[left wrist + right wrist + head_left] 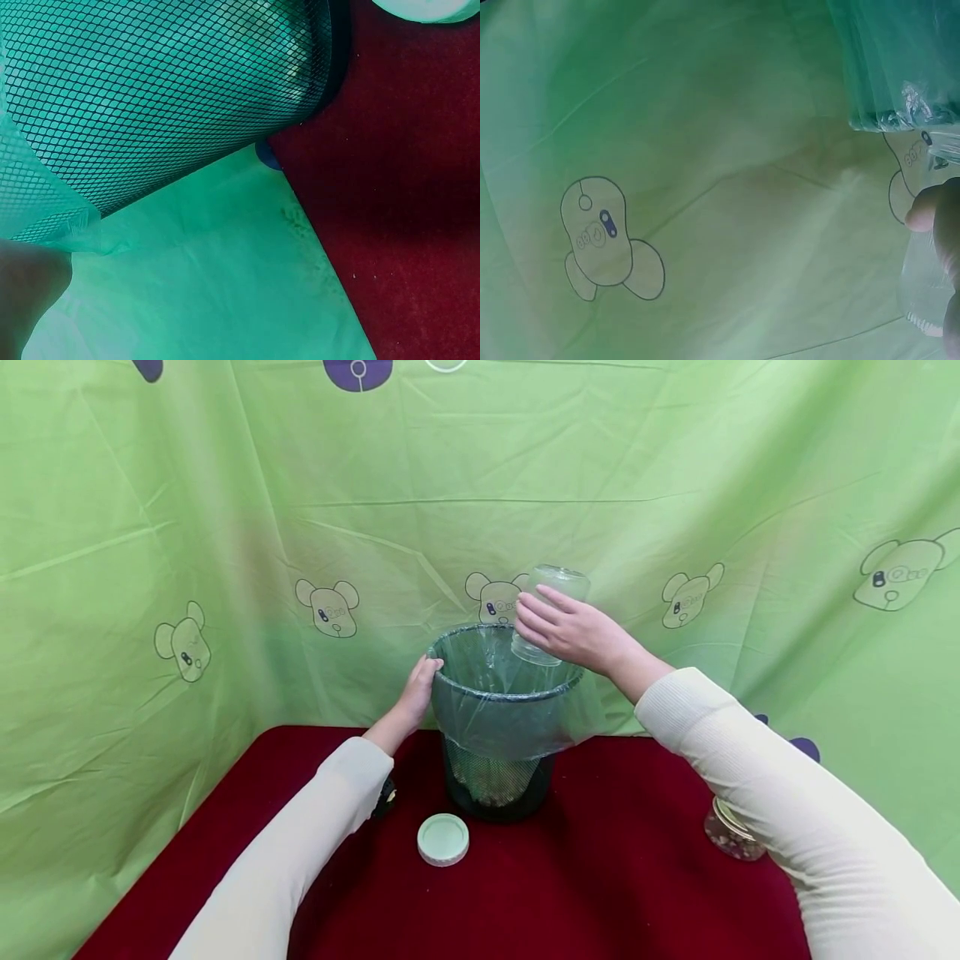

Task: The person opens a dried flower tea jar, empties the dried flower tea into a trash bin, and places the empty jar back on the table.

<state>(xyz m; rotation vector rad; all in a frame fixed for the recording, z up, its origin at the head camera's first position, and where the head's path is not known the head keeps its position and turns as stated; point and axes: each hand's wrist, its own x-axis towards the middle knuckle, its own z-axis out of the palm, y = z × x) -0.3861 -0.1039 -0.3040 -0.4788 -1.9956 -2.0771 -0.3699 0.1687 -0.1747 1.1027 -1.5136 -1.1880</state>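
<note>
A black mesh wastebasket [495, 768] stands on the red cloth, lined with a thin green plastic bag [502, 727] folded over its rim. My left hand [420, 687] grips the rim at its left side, the thumb over the bag's edge. Over the basket's right side my right hand [558, 625] holds a clear jar [564, 581] upside down, its mouth at the level of the rim. The jar [926, 277] looks see-through, with no contents showing. Through the mesh, pale bits [296, 60] show low in the basket.
A white round lid [443, 839] lies on the red cloth [570, 885] in front of the basket. At the right, partly behind my right sleeve, is a jar with small brown pieces [733, 835]. A dark object [385, 797] sits beside my left sleeve. A green curtain [480, 468] hangs behind.
</note>
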